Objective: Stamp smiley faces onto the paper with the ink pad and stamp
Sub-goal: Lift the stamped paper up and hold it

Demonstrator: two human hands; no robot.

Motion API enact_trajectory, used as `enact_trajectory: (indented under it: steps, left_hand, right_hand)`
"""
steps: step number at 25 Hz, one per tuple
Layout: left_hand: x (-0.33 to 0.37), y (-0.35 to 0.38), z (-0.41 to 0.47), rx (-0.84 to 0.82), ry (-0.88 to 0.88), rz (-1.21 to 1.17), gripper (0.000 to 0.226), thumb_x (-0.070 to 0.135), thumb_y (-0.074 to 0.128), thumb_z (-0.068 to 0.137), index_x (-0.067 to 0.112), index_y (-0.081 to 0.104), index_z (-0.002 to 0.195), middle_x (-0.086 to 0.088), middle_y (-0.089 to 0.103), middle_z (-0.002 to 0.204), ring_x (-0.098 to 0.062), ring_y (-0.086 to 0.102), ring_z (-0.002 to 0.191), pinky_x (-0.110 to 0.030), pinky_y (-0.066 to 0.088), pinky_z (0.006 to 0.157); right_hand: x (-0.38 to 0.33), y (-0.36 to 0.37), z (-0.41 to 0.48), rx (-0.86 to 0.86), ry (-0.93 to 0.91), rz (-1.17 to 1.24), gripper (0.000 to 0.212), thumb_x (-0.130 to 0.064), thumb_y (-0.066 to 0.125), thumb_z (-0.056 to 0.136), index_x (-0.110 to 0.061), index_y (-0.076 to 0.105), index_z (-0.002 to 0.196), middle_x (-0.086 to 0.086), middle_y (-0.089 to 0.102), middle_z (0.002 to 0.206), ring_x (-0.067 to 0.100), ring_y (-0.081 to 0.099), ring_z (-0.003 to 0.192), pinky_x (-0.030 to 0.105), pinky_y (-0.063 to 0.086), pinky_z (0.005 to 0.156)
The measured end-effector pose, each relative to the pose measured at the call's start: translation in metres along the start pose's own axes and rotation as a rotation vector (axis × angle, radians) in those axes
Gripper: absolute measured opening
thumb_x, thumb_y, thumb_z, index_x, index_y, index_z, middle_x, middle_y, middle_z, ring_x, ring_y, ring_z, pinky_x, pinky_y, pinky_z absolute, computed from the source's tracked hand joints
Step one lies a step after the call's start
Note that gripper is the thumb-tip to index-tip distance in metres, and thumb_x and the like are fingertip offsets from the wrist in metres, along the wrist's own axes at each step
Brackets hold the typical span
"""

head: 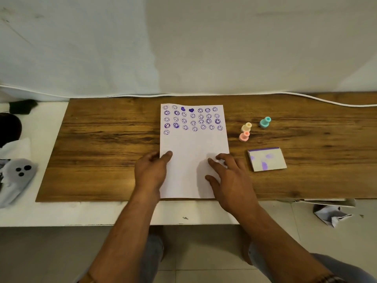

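Observation:
A white paper (193, 144) lies on the wooden board (102, 152), its upper part covered with several rows of purple smiley prints and two hearts. My left hand (152, 170) rests flat on the paper's left edge, holding nothing. On the paper's lower right lies my right hand (228, 176), fingers spread and empty. To the right of the paper stand three small stamps: yellow (246, 127), pink (244, 136) and teal (265, 122). The closed ink pad box (267, 159), smeared with purple, sits just right of my right hand.
The board lies on a white table (51, 213) against a white draped backdrop. A white cable (326, 101) runs along the board's far edge. Grey cloth with black dots (19, 172) and dark objects sit at the left. Crumpled paper (332, 215) lies on the floor at the right.

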State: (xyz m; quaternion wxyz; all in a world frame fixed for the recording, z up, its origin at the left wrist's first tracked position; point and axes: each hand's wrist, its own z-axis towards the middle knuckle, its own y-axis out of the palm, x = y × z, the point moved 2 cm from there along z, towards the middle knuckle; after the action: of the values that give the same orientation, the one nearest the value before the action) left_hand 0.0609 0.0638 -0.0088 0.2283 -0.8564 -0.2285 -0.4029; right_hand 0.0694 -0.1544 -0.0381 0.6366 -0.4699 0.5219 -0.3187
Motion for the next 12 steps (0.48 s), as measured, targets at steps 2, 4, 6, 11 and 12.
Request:
enact_trajectory:
  steps: [2,4,6,11,12]
  left_hand:
    - [-0.001,-0.005,0.001,0.043,0.093,0.199,0.004,0.02,0.077,0.086,0.023,0.075,0.086,0.007,0.076,0.086,-0.022,0.075,0.088,-0.03,0.056,0.077]
    - [0.0,-0.006,-0.002,0.073,0.213,0.427,0.01,0.02,0.072,0.089,0.026,0.07,0.083,0.008,0.075,0.085,-0.022,0.073,0.085,-0.033,0.056,0.08]
    - [0.002,-0.006,0.0,0.077,0.274,0.45,0.011,0.016,0.07,0.092,0.028,0.069,0.091,0.008,0.075,0.091,-0.02,0.073,0.087,-0.035,0.057,0.084]
    - [0.008,-0.007,0.005,-0.001,0.21,0.085,0.015,0.011,0.073,0.092,0.026,0.075,0.096,0.014,0.078,0.089,-0.006,0.074,0.083,-0.028,0.058,0.078]
    - [0.009,-0.008,0.006,-0.02,0.195,0.039,0.016,0.011,0.072,0.092,0.026,0.075,0.092,0.014,0.078,0.085,-0.003,0.074,0.078,-0.024,0.057,0.073]
  right_hand:
    - [0.001,0.001,0.0,-0.007,-0.009,0.017,0.047,-0.038,0.074,0.093,-0.023,0.066,0.138,0.004,0.058,0.143,0.028,0.053,0.124,0.042,0.054,0.096]
    - [0.001,-0.001,0.0,-0.018,0.013,0.07,0.047,-0.037,0.073,0.094,-0.023,0.065,0.139,0.003,0.058,0.142,0.026,0.053,0.125,0.042,0.054,0.097]
    - [0.003,-0.005,0.003,-0.005,0.082,0.149,0.051,-0.036,0.073,0.095,-0.024,0.061,0.142,0.002,0.058,0.142,0.024,0.053,0.126,0.042,0.053,0.099]
    - [0.016,-0.028,0.023,0.063,0.377,0.526,0.053,-0.038,0.074,0.095,-0.026,0.055,0.143,-0.014,0.059,0.132,0.009,0.057,0.114,0.026,0.048,0.089]
    - [0.02,-0.031,0.025,0.062,0.436,0.629,0.051,-0.038,0.074,0.094,-0.028,0.058,0.141,-0.019,0.061,0.124,0.005,0.058,0.108,0.023,0.047,0.086]
